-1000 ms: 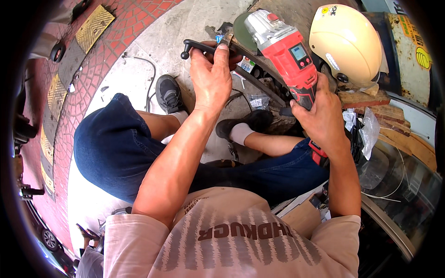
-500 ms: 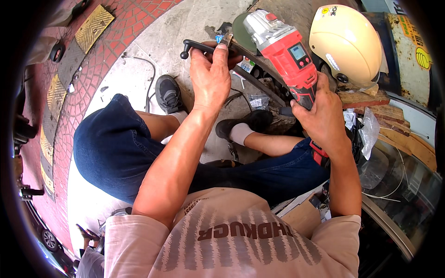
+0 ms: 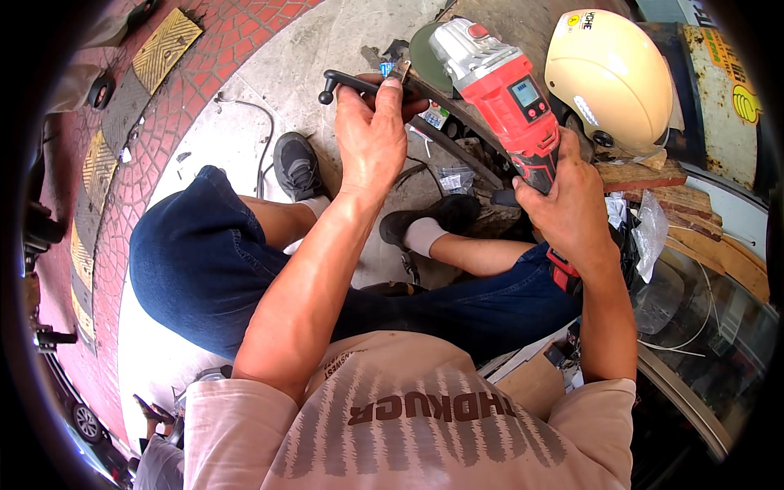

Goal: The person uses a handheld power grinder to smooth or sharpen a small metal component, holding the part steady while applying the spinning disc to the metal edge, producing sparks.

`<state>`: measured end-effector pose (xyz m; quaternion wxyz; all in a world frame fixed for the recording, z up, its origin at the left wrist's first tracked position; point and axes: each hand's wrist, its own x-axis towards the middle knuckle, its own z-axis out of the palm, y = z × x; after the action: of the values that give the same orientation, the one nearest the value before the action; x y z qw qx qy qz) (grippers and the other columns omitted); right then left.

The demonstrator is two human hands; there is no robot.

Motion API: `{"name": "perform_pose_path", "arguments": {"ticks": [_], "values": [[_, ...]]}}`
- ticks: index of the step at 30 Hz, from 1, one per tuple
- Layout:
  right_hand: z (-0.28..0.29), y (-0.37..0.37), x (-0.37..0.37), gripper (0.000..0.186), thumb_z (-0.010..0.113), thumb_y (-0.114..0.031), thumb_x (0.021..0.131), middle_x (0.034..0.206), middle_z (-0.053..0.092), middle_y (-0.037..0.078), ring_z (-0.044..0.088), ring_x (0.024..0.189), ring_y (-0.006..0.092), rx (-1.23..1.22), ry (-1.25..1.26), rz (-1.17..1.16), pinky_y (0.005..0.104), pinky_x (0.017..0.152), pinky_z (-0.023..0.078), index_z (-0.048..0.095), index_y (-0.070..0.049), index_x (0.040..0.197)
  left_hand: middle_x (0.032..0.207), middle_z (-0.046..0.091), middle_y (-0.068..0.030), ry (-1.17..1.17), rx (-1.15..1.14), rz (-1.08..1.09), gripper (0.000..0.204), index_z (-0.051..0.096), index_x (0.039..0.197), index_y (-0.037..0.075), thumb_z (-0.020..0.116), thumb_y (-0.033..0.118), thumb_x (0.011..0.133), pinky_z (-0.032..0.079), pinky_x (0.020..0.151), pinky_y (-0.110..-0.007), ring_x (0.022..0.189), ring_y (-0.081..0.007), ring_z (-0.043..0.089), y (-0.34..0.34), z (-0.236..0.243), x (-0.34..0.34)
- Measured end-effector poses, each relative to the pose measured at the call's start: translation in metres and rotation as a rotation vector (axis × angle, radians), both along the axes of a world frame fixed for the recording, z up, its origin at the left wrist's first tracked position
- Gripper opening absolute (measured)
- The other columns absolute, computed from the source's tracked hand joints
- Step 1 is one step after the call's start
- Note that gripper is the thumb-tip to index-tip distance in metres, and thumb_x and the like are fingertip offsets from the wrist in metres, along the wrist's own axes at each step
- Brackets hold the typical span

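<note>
My left hand [image 3: 371, 135] pinches a ball-ended black lever [image 3: 351, 81] between thumb and fingers, its round tip jutting out to the left, while my right hand [image 3: 567, 196] wraps firmly around the body of a red-and-silver angle grinder [image 3: 506, 90], head angled up and away toward the left. A small worn metal piece [image 3: 400, 68] shows at my left thumb's tip; whether it belongs to the lever, I cannot tell. The tool's green disc [image 3: 430, 59] sits just to the right of my left hand, apart from my thumb, and its red battery [image 3: 563, 272] shows below my right wrist. Under my forearms spread my dark blue denim shorts [image 3: 196, 269]; a dark shoe [image 3: 298, 167] stands to the left of my left hand and below it, on pale concrete [image 3: 220, 135]. To the right of my right hand are wooden planks [image 3: 641, 174] and a crumpled clear plastic bag [image 3: 651, 237], and beyond it, up and to the right, rests a cream helmet [image 3: 608, 77]. A black cable [image 3: 271, 135] curls to the left of my left hand; farther that way lie red paving [image 3: 245, 33] and a yellow-and-black ramp strip [image 3: 167, 49].
</note>
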<state>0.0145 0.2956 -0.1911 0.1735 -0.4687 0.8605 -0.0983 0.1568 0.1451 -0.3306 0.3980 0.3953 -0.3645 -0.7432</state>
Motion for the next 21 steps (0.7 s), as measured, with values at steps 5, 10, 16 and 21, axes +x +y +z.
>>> {"name": "perform_pose_path", "arguments": {"ticks": [5,10,16,21], "values": [[0.0005,0.0002,-0.0003,0.053,0.076,-0.013,0.082,0.085,0.071,0.030,0.072,0.084,0.0495,-0.014,0.002,0.010,0.0537,0.078,0.056,0.052,0.005,0.126,0.100,0.071,-0.0180,-0.029,-0.019,0.002,0.027,0.051,0.113,-0.008,0.060,0.017,0.107,0.060,0.075,-0.034,0.083,-0.0245,0.077,-0.0013,-0.0002,-0.0001],[0.0016,0.0000,-0.0006,0.053,0.076,-0.013,0.082,0.085,0.071,0.029,0.071,0.083,0.0493,-0.008,-0.009,0.004,0.0538,0.078,0.056,0.052,0.005,0.126,0.098,0.072,-0.0181,-0.034,-0.023,-0.015,0.027,0.051,0.112,-0.009,0.060,0.017,0.107,0.060,0.073,-0.034,0.082,-0.0245,0.077,-0.0027,-0.0002,0.0000],[0.0014,0.0005,-0.0011,0.054,0.076,-0.014,0.082,0.084,0.071,0.029,0.071,0.082,0.0494,-0.004,-0.015,0.002,0.0540,0.078,0.055,0.052,0.005,0.126,0.098,0.071,-0.0181,-0.025,-0.014,-0.020,0.026,0.051,0.112,-0.008,0.059,0.015,0.108,0.061,0.073,-0.034,0.081,-0.0242,0.077,-0.0028,0.0004,-0.0001],[0.0046,-0.0014,0.0000,0.053,0.075,-0.013,0.082,0.083,0.071,0.029,0.071,0.082,0.0496,0.026,-0.024,-0.021,0.0544,0.078,0.055,0.052,0.004,0.126,0.098,0.070,-0.0179,-0.002,-0.009,-0.016,0.024,0.050,0.112,-0.008,0.058,0.014,0.108,0.062,0.073,-0.035,0.080,-0.0242,0.076,-0.0024,0.0015,-0.0002]]}}
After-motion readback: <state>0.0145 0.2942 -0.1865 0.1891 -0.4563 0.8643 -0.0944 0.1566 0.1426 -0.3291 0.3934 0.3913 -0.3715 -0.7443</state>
